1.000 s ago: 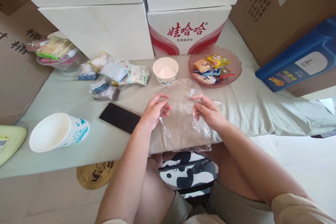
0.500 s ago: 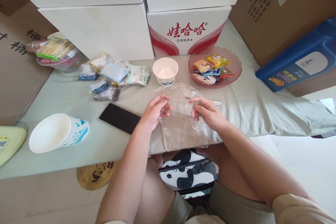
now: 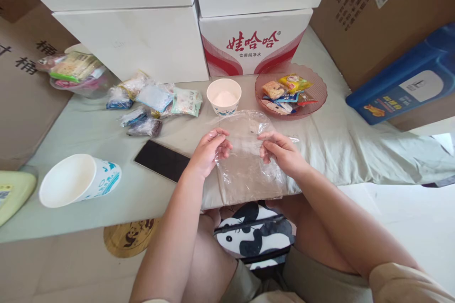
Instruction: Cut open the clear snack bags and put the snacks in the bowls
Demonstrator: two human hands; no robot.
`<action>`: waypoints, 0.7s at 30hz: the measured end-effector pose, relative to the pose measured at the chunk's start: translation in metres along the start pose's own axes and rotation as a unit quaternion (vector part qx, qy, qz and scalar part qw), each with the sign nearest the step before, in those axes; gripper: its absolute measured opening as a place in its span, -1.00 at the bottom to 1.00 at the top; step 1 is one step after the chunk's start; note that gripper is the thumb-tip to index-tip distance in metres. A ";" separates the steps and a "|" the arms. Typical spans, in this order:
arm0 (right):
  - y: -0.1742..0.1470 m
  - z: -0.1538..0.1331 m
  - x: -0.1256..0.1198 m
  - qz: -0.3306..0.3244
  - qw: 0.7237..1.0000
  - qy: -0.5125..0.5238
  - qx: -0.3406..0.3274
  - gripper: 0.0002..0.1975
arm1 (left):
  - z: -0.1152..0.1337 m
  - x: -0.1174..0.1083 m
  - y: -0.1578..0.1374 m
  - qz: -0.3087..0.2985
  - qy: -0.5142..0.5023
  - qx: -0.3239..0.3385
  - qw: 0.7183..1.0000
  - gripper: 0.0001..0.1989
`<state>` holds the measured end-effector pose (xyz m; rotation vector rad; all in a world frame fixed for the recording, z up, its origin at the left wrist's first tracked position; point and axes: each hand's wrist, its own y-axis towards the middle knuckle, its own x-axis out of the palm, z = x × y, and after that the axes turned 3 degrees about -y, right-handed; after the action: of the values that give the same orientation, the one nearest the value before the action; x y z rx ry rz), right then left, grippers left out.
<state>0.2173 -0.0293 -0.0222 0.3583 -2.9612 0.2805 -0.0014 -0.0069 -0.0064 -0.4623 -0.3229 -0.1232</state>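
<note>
A clear plastic bag (image 3: 249, 170) hangs between my two hands over the front edge of the cloth-covered table (image 3: 142, 213). My left hand (image 3: 212, 149) pinches the bag's left side, thumb against the fingers. On the other side my right hand (image 3: 279, 149) grips the film the same way. Through the see-through plastic the cloth shows. Just behind the bag stands a white paper bowl (image 3: 223, 97) with a blue pattern at its base. A pink glass bowl (image 3: 314, 106) with several wrapped snacks sits behind my right hand.
Left of my left hand lies a black phone (image 3: 161, 160). A large paper cup (image 3: 80, 180) lies tilted at the left, and wrapped snacks (image 3: 154, 97) are piled behind. White boxes (image 3: 252, 38) stand at the back; a blue bottle (image 3: 401, 80) leans at right.
The bag's upper part has spread a little smoother and rises slightly higher between my hands. Both hands keep nearly the same place and grip.
</note>
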 end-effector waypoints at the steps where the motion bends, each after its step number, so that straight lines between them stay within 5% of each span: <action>1: 0.000 0.001 0.000 -0.001 1.000 -0.001 0.000 -0.74 | 0.000 0.000 0.000 -0.001 -0.001 0.001 1.000 -0.67; 21: 0.001 -0.001 -0.006 -0.014 1.000 0.020 0.020 -0.71 | 0.002 -0.005 0.003 -0.028 -0.058 0.001 0.998 -0.70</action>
<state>0.2229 -0.0264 -0.0223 0.3930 -2.9131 0.3411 -0.0057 -0.0034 -0.0074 -0.4587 -0.4500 -0.1509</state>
